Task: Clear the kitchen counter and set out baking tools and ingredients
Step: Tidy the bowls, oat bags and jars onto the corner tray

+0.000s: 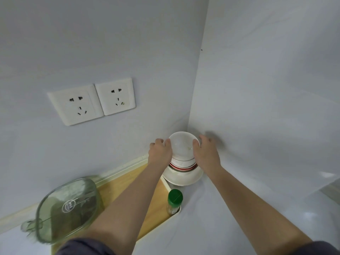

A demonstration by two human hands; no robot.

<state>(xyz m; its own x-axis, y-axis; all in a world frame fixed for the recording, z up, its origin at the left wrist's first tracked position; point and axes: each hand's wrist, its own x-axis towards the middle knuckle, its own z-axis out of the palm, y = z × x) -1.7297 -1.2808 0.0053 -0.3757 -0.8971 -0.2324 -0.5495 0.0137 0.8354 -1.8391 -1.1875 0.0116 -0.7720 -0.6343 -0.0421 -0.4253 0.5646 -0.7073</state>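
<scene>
While between hands (160, 153) (206, 155), white, red-banded bowl stack (182, 159)

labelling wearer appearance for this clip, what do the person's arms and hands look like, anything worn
Both forearms are bare up to dark blue-grey sleeves; the left sleeve and right sleeve show only at the bottom edge of the view. The left hand and right hand are bare: no gloves, and no ring, watch or bracelet can be seen from this side.

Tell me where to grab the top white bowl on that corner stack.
Grip the top bowl by its rim at left and right, coming from the front: walls crowd the back and right, and its rim stands clear above the stack.
</scene>
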